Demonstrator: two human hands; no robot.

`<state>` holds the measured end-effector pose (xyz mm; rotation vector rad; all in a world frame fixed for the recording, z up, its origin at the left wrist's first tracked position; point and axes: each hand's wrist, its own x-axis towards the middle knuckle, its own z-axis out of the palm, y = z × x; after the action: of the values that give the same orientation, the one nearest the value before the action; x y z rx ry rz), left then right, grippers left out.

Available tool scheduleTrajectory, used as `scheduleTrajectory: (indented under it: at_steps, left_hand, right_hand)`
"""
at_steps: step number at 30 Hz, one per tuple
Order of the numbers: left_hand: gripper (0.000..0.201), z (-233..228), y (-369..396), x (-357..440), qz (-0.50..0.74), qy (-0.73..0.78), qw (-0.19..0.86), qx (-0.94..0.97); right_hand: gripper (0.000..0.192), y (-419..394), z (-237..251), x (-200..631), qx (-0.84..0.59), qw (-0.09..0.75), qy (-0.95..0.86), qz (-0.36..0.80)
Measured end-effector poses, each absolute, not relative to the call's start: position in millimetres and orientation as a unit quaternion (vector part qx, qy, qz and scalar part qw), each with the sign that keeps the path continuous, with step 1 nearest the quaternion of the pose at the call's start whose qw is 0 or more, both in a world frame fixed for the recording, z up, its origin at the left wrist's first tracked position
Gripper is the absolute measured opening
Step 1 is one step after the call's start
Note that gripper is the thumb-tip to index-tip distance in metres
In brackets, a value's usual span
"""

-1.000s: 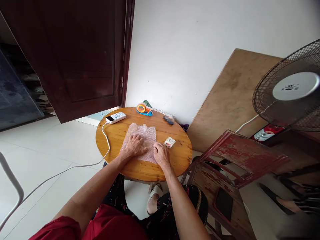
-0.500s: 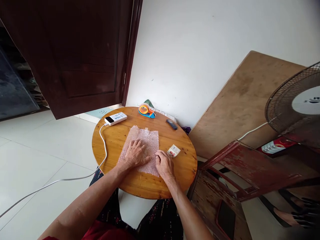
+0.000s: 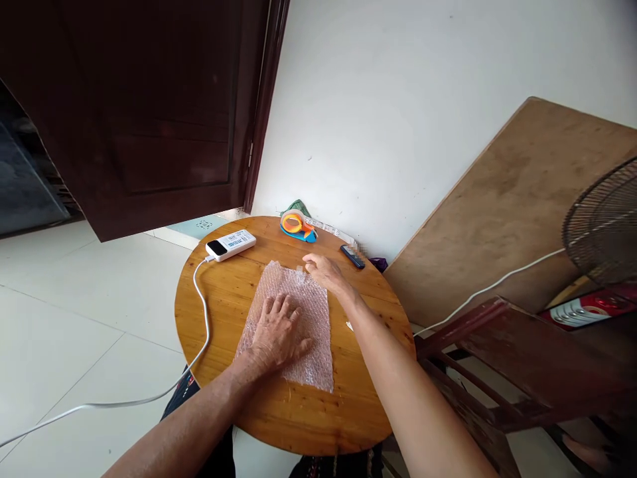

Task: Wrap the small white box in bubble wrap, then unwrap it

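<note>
Bubble wrap under flat left hand; right hand outstretched.

Single head-mounted view, looking forward and steeply down from above the seated person onto a round wooden table, which fills the lower centre at close range. Both forearms enter from the bottom edge. Beyond the table the view faces a white wall and a dark door; wide-angle bending curves the edges.
</note>
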<state>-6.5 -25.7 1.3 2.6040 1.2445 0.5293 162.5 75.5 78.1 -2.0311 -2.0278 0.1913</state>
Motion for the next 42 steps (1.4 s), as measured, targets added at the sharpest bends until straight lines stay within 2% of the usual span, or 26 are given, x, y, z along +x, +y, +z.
scheduleTrajectory:
  at_steps: [4,7,16,23,26,30,34,37,40,42]
  left_hand:
    - [0.065,1.8,-26.7,-5.3,0.186,0.426,0.117,0.878]
    - [0.064,3.8,-27.3,-5.0,0.178,0.428,0.128,0.877]
    - [0.065,4.3,-26.9,-4.3,0.174,0.429,0.128,0.877]
    - [0.064,-0.9,-26.3,-3.4,0.18,0.437,0.12,0.873]
    - [0.062,-2.3,-26.4,-3.3,0.185,0.437,0.107,0.874]
    - [0.061,-2.6,-26.4,-3.7,0.186,0.435,0.098,0.875]
    - [0.06,-2.8,-25.7,-4.0,0.183,0.435,0.098,0.876]
    - [0.061,-3.7,-25.3,-4.6,0.178,0.436,0.099,0.877]
    - [0.063,-5.1,-25.6,-6.0,0.18,0.432,0.096,0.878]
    - [0.064,-6.1,-25.9,-7.1,0.183,0.425,0.092,0.882]
  right_hand:
    - [0.033,96.1,62.8,163.6,-0.704,0.093,-0.696,0.102]
    - [0.026,97.9,53.5,167.1,-0.699,0.102,-0.697,0.123]
    - [0.009,83.9,37.8,175.7,-0.666,0.272,-0.678,0.155]
    - [0.029,85.6,35.9,180.7,-0.586,0.424,-0.631,0.281]
    - [0.031,83.7,41.6,186.3,-0.571,0.452,-0.608,0.317]
    - [0.04,80.0,51.0,195.3,-0.591,0.472,-0.58,0.301]
    - [0.036,58.6,58.9,209.1,-0.631,0.456,-0.568,0.268]
    - [0.035,21.0,63.0,227.5,-0.659,0.41,-0.581,0.244]
    - [0.059,-23.7,61.1,249.0,-0.709,0.273,-0.624,0.181]
    - [0.073,-48.1,55.0,259.9,-0.742,0.218,-0.617,0.145]
